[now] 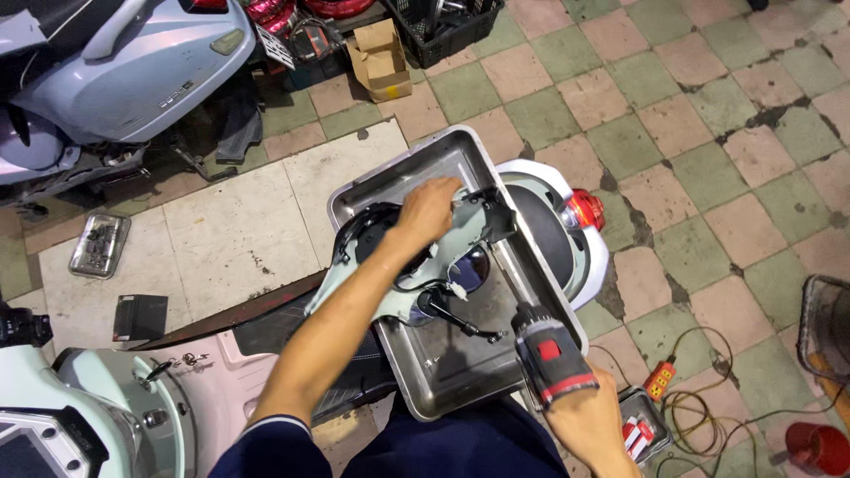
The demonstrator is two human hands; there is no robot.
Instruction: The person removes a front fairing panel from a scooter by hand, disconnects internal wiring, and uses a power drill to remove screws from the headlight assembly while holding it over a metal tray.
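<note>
My left hand [427, 211] grips the top of a pale green scooter body panel [460, 232] with a round mirror [469, 268] and black wiring, lying in a large steel tray [460, 363]. My right hand [591, 420] holds a black and red cordless drill [547, 352]. Its long bit points up towards a black bracket [496, 217] on the panel. The tray rests across the seat of a white scooter [553, 221].
A light blue scooter [133, 71] is parked at the upper left. A small metal tray of parts [100, 244] and a black box [140, 316] lie on the floor. A cardboard box [382, 57], black crate [443, 26], orange power strip [660, 379] and red cup [819, 447] are around.
</note>
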